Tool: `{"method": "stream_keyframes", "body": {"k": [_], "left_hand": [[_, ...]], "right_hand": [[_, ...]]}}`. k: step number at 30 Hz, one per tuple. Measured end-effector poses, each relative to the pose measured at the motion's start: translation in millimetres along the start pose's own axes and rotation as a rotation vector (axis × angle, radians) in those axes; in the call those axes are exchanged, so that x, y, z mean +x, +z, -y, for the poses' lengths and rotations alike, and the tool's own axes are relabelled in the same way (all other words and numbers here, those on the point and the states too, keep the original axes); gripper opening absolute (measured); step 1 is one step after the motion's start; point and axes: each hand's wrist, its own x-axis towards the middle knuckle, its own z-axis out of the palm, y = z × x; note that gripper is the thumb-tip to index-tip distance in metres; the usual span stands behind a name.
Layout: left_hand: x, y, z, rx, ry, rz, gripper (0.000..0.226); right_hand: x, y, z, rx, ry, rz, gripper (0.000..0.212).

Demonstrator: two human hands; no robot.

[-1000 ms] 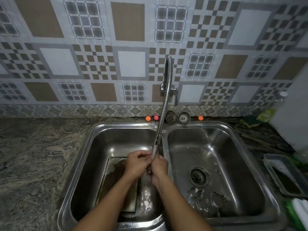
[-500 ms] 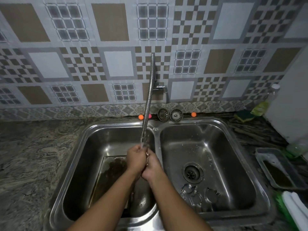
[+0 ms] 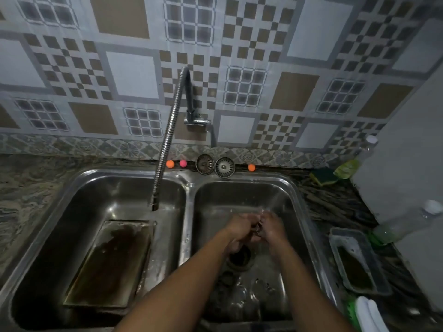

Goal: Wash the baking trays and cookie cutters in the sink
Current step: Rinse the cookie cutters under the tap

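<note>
Head view: a small metal cookie cutter (image 3: 257, 227) is pinched between left hand (image 3: 239, 233) and right hand (image 3: 272, 230) over the right sink basin (image 3: 287, 195); a baking tray (image 3: 110, 262) lies in the left basin, speckled stone counter (image 3: 24, 188) and patterned wall tiles (image 3: 239, 44) around.

Over the right basin of the sink (image 3: 189, 212), the left hand (image 3: 239, 232) and right hand (image 3: 273, 227) are held together around a small metal piece, possibly a cookie cutter (image 3: 258, 227). A baking tray (image 3: 110, 262) is seen lying in the left basin, below the faucet hose (image 3: 165, 140).
</note>
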Motion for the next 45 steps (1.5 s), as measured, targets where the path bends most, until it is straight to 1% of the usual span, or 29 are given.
{"method": "stream_keyframes", "body": {"k": [1,3,5,6,8,10,11,13,14,15,16,17,19,21,23,24,25,27,28,29,30,32,34,36,38,39,42,43,45], "left_hand": [[6.8,10.3,3.8,0.007,-0.011,0.000,0.016],[21.2,25.1,15.3,-0.001,-0.039,-0.040,0.014],[36.5,33.0,29.3,-0.043,-0.065,-0.111,0.010],[46.9,33.2,38.0,-0.069,-0.070,-0.155,0.010],[63.0,31.9,51.9,-0.125,-0.072,-0.222,0.015],[76.0,27.9,66.5,-0.141,-0.090,-0.243,0.017],[82.2,25.7,75.5,-0.117,-0.098,-0.257,0.021],[90.5,21.3,90.4,-0.023,-0.116,-0.281,0.031],[94.9,18.3,98.8,0.018,-0.132,-0.288,0.034],[98.2,16.6,105.6,0.057,-0.150,-0.281,0.034],[104.1,13.7,113.0,0.079,-0.168,-0.264,0.030],[114.5,10.2,122.9,0.115,-0.181,-0.262,0.025],[120.4,11.2,122.5,0.281,-0.198,-0.284,0.020],[110.9,15.9,111.8,0.479,-0.165,-0.270,0.019],[105.1,16.1,109.9,0.580,-0.172,-0.197,0.018],[103.0,15.6,111.2,0.615,-0.179,-0.148,0.016],[100.8,15.1,112.6,0.666,-0.187,-0.095,0.019],[101.4,10.1,119.0,0.800,-0.200,-0.044,0.047],[99.0,10.9,117.4,0.864,-0.200,-0.012,0.055],[96.1,12.8,116.1,0.915,-0.210,0.017,0.051],[93.1,14.7,114.1,0.993,-0.227,0.039,0.041],[92.7,14.5,116.2,1.090,-0.250,0.092,0.032],[89.5,13.3,115.8,1.082,-0.234,0.092,0.032],[79.5,10.1,112.4,0.990,-0.222,0.033,0.032],[69.0,4.3,105.1,0.908,-0.138,-0.043,0.032],[61.0,0.3,98.4,0.860,-0.092,-0.070,0.028],[37.0,-21.0,75.6,0.716,0.036,-0.139,0.019],[26.4,-31.4,66.8,0.664,0.060,-0.164,0.019],[7.4,-59.3,51.2,0.552,0.101,-0.244,0.027]], "right_hand": [[6.6,-11.8,-2.1,-0.022,-0.008,0.005,0.031],[22.1,-31.7,-13.3,-0.129,0.016,0.072,0.043],[34.4,-42.9,-23.7,-0.164,0.114,0.168,0.050],[41.1,-45.5,-31.0,-0.145,0.159,0.205,0.049],[52.7,-46.5,-42.0,-0.119,0.203,0.263,0.036],[62.9,-45.8,-53.9,-0.133,0.190,0.283,0.024],[67.9,-45.3,-61.3,-0.176,0.173,0.285,0.023],[76.8,-47.0,-78.1,-0.342,0.097,0.266,0.022],[81.1,-48.4,-86.7,-0.434,0.074,0.230,0.027],[83.3,-51.4,-93.9,-0.479,0.048,0.208,0.038],[90.1,-52.8,-104.8,-0.479,0.064,0.206,0.044],[93.7,-54.3,-109.7,-0.449,0.112,0.221,0.040],[99.6,-54.3,-116.4,-0.444,0.170,0.288,0.027],[101.9,-57.2,-121.0,-0.502,0.159,0.346,0.021],[102.2,-59.1,-129.2,-0.580,0.155,0.414,0.020],[100.6,-59.2,-130.3,-0.646,0.109,0.423,0.023],[100.3,-58.1,-132.1,-0.703,0.067,0.400,0.028],[99.4,-56.0,-139.5,-0.806,0.017,0.389,0.040],[96.0,-55.7,-140.3,-0.869,0.021,0.416,0.041],[92.4,-56.3,-141.5,-0.904,0.050,0.433,0.034],[90.0,-57.8,-143.1,-0.910,0.058,0.439,0.025],[86.3,-59.8,-146.2,-0.930,0.044,0.461,0.023],[81.7,-61.6,-146.0,-0.972,-0.006,0.462,0.026],[75.1,-60.5,-142.6,-0.969,-0.023,0.411,0.033],[75.5,-56.7,-141.9,-0.903,-0.093,0.326,0.042],[76.1,-52.2,-138.9,-0.862,-0.121,0.285,0.044],[59.3,-22.0,-109.0,-0.842,-0.120,0.286,0.033],[50.6,-9.5,-97.9,-0.854,-0.183,0.263,0.033],[22.5,24.3,-70.4,-0.710,-0.233,0.237,0.027]]}}
